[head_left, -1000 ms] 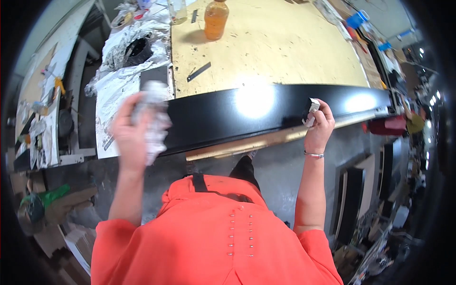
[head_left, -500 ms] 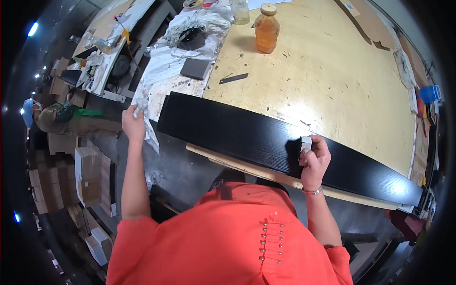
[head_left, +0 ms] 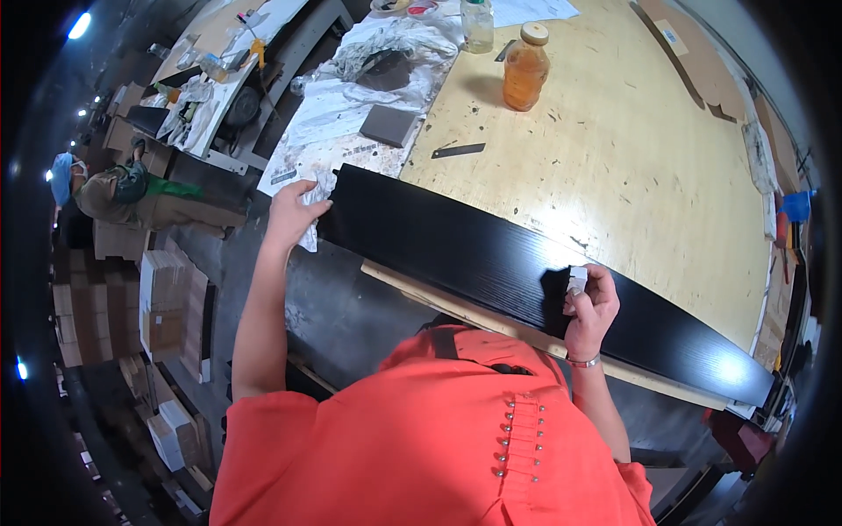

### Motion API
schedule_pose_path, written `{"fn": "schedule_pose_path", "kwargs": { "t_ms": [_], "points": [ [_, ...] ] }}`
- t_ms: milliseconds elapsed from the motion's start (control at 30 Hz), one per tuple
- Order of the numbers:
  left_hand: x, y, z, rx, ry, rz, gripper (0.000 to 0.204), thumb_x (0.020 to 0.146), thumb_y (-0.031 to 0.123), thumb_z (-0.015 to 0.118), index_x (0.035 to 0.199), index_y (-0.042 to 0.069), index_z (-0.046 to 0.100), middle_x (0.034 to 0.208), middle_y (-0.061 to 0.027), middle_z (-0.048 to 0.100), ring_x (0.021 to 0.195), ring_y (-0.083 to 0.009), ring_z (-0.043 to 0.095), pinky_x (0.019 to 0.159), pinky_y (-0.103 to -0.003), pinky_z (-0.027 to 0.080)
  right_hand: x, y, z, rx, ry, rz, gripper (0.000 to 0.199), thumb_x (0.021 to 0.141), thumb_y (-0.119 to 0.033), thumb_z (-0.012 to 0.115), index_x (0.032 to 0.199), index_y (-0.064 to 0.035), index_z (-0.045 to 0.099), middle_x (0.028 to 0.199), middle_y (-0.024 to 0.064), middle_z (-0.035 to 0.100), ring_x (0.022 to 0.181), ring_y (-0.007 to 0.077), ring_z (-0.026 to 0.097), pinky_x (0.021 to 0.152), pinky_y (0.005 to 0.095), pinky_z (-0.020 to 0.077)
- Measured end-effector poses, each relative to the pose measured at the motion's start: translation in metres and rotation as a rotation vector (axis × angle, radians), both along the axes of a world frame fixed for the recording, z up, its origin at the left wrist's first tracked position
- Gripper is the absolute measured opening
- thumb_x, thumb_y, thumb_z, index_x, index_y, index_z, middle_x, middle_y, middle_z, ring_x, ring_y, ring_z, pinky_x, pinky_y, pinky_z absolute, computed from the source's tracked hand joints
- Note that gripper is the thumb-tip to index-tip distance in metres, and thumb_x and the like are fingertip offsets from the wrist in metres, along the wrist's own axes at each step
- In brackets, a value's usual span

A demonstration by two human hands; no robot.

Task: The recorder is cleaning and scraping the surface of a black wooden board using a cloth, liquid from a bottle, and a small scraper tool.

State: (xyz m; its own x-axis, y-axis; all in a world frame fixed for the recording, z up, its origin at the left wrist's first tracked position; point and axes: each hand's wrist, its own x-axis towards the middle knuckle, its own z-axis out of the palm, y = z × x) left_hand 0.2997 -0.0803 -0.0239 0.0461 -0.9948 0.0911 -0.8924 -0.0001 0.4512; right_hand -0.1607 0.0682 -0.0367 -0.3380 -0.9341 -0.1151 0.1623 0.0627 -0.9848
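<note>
A long black board (head_left: 438,223) with visible grain lies along the near edge of the table. At its left end my left hand (head_left: 292,213) grips a crumpled white rag (head_left: 321,186), held against or very close to the board's end. My right hand (head_left: 593,309) pinches a small pale grey-white block (head_left: 575,279) between thumb and fingers, over the right half of the board. The block casts a dark shadow beside it. Whether it touches the surface I cannot tell.
On the yellowish tabletop (head_left: 605,158) stand a jar of amber liquid (head_left: 525,70) and a clear jar (head_left: 477,26). A dark flat blade (head_left: 458,151) and a grey sanding pad (head_left: 388,125) lie beyond the board. Another person (head_left: 132,195) is at the far left, near stacked cardboard (head_left: 162,307).
My left hand has moved right with the rag, from beside the board to its left end. My right hand stays at nearly the same place on the board.
</note>
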Motion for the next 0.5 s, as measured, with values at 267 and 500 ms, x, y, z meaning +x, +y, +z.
{"fn": "schedule_pose_path", "kwargs": {
  "t_ms": [267, 500],
  "points": [
    [0.006, -0.017, 0.012, 0.235, 0.054, -0.012, 0.047, 0.070, 0.019, 0.081, 0.106, -0.008, 0.069, 0.099, -0.0227, 0.072, 0.092, -0.0312, 0.070, 0.083, -0.035, 0.052, 0.002, -0.001, -0.001, -0.017, 0.000, -0.006, 0.022, 0.083, -0.002, 0.057, 0.104, 0.0015, 0.058, 0.082, 0.0030, 0.059, 0.061, 0.0053, 0.051, 0.048, 0.0187, 0.0392],
    [0.000, -0.023, 0.023, 0.279, 0.022, -0.077, 0.043, 0.068, 0.015, 0.081, 0.097, -0.013, 0.066, 0.086, -0.0233, 0.070, 0.080, -0.0282, 0.069, 0.078, -0.035, 0.051, 0.002, -0.003, -0.002, -0.013, 0.040, -0.016, 0.027, 0.083, -0.003, 0.055, 0.109, 0.0029, 0.058, 0.077, 0.0015, 0.058, 0.058, 0.0051, 0.051, 0.047, 0.0185, 0.0391]
  ]
}}
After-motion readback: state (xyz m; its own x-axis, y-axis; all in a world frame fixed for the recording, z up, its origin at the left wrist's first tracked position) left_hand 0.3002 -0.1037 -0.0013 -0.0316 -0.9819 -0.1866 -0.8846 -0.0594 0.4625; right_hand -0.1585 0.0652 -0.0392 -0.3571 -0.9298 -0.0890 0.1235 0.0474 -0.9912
